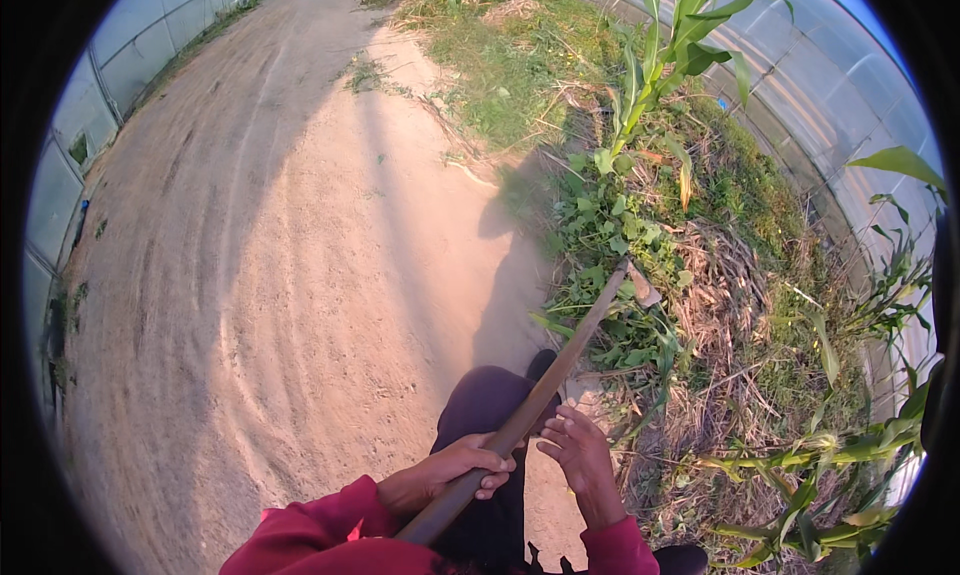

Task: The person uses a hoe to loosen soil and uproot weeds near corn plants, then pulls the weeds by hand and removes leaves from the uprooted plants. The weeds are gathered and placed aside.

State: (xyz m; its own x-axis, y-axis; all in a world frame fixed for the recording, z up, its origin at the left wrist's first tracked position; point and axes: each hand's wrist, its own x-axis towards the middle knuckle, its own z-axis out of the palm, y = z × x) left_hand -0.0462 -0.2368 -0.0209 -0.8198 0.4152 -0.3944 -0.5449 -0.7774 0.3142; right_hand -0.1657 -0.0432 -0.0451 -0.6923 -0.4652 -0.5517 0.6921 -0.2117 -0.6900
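Observation:
My left hand [469,466] is wrapped around the wooden handle [551,376] of a hoe, low on the shaft near my body. The handle slants up and to the right from my waist. At its far end the metal hoe blade [643,285] rests over or among low broad-leaved weeds [600,230]; whether it touches the soil I cannot tell. My right hand [574,444] is off the handle, just to its right, with fingers apart and slightly curled, holding nothing. Below the shaft are my bent knee and a dark shoe.
A dirt track [322,275] runs ahead on the left. A tall corn plant [637,102] stands beyond the blade, and leaning corn stalks [810,455] lie at lower right. Dry plant litter [724,275] covers the bank. Plastic-film greenhouse walls [817,57] flank both sides.

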